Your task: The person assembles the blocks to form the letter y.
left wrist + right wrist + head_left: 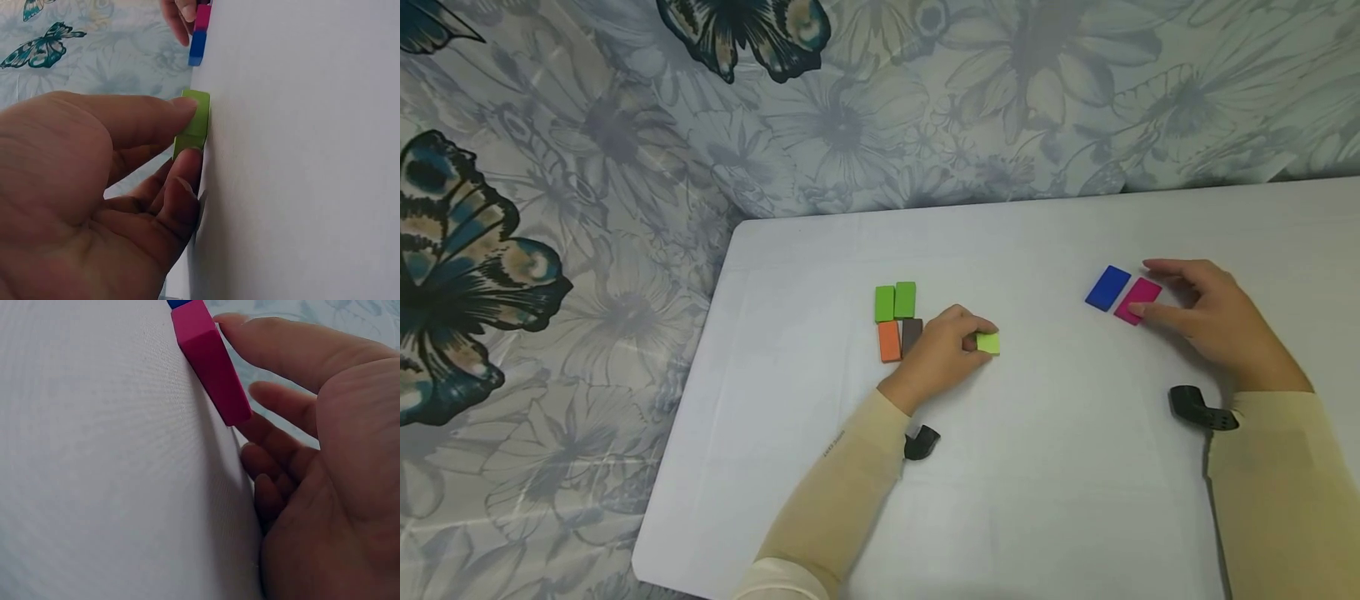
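Observation:
My left hand (942, 354) pinches a lime-green block (195, 119) between thumb and fingertips, close over the white table. Behind that hand, two green blocks (895, 302) lie side by side, with an orange block (889, 341) and a dark grey block (912, 332) in front of them; the hand partly hides the grey one. Over to the right, my right hand (1217, 321) is at a pink block (212, 362), its thumb tip right at the block's edge and its index finger stretched out past the far side. A blue block (1107, 288) lies just left of the pink one.
The white table (775, 417) has its left edge and rounded corners in view. Cloth with flowers and butterflies (842, 125) hangs behind and to the left. A black wrist device (1201, 408) sits at the right sleeve, another (922, 443) at the left.

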`<action>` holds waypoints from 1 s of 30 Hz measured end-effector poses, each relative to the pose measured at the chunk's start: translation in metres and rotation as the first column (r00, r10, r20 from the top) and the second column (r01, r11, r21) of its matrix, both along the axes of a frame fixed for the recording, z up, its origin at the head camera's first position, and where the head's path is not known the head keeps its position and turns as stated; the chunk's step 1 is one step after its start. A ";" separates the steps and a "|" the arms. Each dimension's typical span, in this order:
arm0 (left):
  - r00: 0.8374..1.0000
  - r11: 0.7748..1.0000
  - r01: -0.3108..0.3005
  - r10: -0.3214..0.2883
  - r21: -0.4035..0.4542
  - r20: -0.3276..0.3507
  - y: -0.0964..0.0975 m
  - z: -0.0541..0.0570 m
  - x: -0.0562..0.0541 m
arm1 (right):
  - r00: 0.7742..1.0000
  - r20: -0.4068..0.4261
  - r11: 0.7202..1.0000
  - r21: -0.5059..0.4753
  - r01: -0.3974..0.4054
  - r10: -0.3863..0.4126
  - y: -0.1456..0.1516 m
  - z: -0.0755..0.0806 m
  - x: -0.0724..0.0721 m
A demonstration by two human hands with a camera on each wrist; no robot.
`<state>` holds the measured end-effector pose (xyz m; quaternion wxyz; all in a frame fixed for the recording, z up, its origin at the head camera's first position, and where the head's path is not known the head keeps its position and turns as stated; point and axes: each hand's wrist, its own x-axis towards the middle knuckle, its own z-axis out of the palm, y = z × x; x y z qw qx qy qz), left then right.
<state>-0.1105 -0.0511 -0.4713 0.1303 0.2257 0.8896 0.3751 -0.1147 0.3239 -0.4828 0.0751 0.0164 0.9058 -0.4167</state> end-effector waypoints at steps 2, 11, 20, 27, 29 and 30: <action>1.000 1.000 -0.001 0.001 0.013 0.006 0.001 0.000 0.000 | 1.000 0.003 1.000 0.006 -0.006 0.006 0.000 0.001 0.000; 0.998 0.999 0.041 -0.040 -0.015 0.046 0.002 -0.002 0.000 | 0.999 0.023 0.999 0.028 -0.042 0.042 0.000 0.003 -0.002; 0.995 0.997 0.083 -0.083 0.005 0.056 -0.001 -0.004 -0.001 | 0.990 0.065 0.990 0.058 -0.126 0.122 0.005 0.008 0.000; 0.994 0.997 0.079 -0.080 0.010 0.069 -0.002 -0.004 -0.001 | 0.988 0.072 0.987 0.067 -0.144 0.139 0.005 0.009 0.001; 0.994 0.997 0.078 -0.079 0.010 0.070 -0.001 -0.004 -0.001 | 0.986 0.078 0.986 0.064 -0.154 0.149 0.005 0.010 0.001; 0.994 0.997 0.078 -0.079 0.011 0.069 -0.001 -0.004 -0.001 | 0.985 0.081 0.985 0.065 -0.160 0.154 0.005 0.010 0.002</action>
